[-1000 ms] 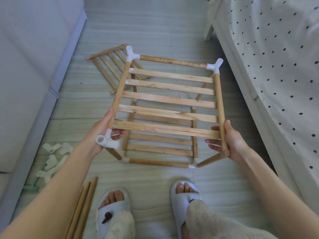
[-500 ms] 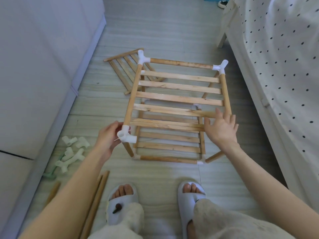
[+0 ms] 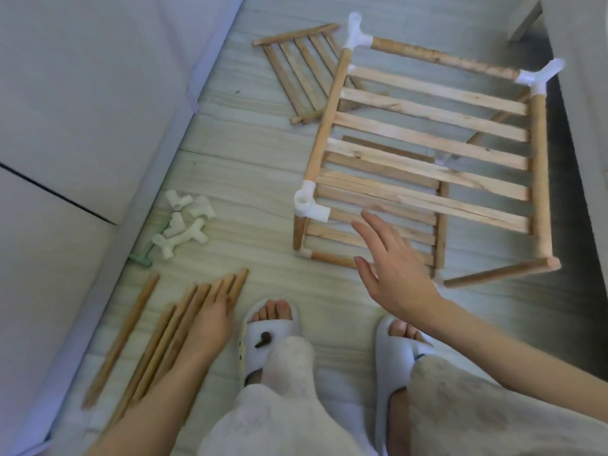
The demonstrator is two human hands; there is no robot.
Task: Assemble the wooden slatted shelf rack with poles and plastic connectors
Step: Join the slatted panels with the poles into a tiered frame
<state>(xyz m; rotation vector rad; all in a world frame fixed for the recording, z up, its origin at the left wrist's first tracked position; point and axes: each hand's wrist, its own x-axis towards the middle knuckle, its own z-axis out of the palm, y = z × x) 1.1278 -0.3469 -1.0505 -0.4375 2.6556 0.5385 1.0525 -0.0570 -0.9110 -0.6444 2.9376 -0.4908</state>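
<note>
Beside the rack [image 3: 424, 149], spare connectors [image 3: 182, 222], loose poles [image 3: 171, 334].

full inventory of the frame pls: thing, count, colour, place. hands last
partly built wooden slatted rack: 1, tan wood with white joints, floor centre-right
white plastic corner connectors on the rack: 3 plainly seen on the top frame, more lower down, blurred
spare wooden slatted panel: 1, tan, flat on the floor behind the rack's left corner
loose white plastic connectors: a small heap, count unclear, floor left by the wall
pale green tool: 1, beside the heap, partly hidden
loose wooden poles: about five, tan, floor lower left
white slippers: 2, on the person's feet, bottom centre
left hand: fingers straight, resting on the loose poles
right hand: open, in front of the rack's near edge, holding nothing
</note>
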